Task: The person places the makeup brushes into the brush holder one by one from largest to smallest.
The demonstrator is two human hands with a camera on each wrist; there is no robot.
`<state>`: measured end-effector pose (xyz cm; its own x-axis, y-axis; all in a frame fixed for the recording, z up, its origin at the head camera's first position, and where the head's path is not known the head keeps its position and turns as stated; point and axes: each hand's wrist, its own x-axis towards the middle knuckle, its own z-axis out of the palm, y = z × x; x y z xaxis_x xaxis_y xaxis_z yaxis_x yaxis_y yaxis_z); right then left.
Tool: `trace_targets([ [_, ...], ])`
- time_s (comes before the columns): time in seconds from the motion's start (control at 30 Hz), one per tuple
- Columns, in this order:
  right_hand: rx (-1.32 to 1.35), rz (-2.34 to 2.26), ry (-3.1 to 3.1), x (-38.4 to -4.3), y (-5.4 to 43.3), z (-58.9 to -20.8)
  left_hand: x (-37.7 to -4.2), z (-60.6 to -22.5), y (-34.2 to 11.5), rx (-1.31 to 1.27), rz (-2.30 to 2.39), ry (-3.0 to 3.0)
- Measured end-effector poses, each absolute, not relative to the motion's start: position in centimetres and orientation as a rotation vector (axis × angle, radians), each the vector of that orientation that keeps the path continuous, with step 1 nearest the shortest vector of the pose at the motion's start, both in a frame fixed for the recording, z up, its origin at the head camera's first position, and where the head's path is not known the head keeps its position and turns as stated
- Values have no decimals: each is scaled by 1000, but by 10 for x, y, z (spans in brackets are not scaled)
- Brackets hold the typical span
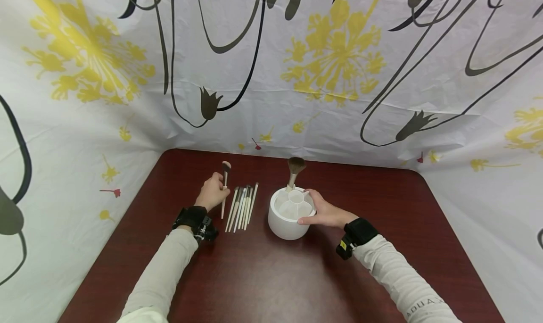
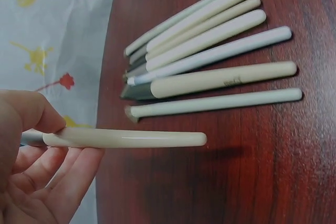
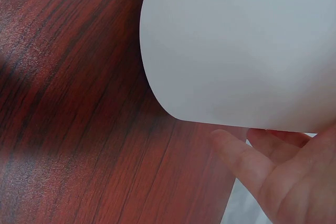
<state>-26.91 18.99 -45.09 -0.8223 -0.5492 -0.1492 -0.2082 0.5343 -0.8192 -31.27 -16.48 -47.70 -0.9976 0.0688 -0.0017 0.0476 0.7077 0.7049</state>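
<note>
Head view suggests brush-loading: left grip point(image 1: 211, 192) pinches a makeup brush point(image 1: 226, 174), right grip point(image 1: 324, 212) clasps the divided holder point(image 1: 286, 227), probably calling for a rightward carry.

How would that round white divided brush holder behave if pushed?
The holder would probably slide rather than tip, being squat and upright. Smooth-sided, it may feel slippery. The brown-bristled, pale-handled brush rising above it might sway.

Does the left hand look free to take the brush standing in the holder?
Probably not: the left hand holds another brush, though only flat-lying brushes separate it from the holder.
</note>
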Motion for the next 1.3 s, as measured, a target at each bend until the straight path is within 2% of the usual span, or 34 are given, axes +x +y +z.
trace_targets([
  [0.47, -628, -1201, 2386, -269, 190, -450, -313, -457, -144, 213, 1265, 2900],
  [1.3, -620, -1184, 2400, -267, 190, -450, -293, -413, -101, 506, 1403, 2889],
])
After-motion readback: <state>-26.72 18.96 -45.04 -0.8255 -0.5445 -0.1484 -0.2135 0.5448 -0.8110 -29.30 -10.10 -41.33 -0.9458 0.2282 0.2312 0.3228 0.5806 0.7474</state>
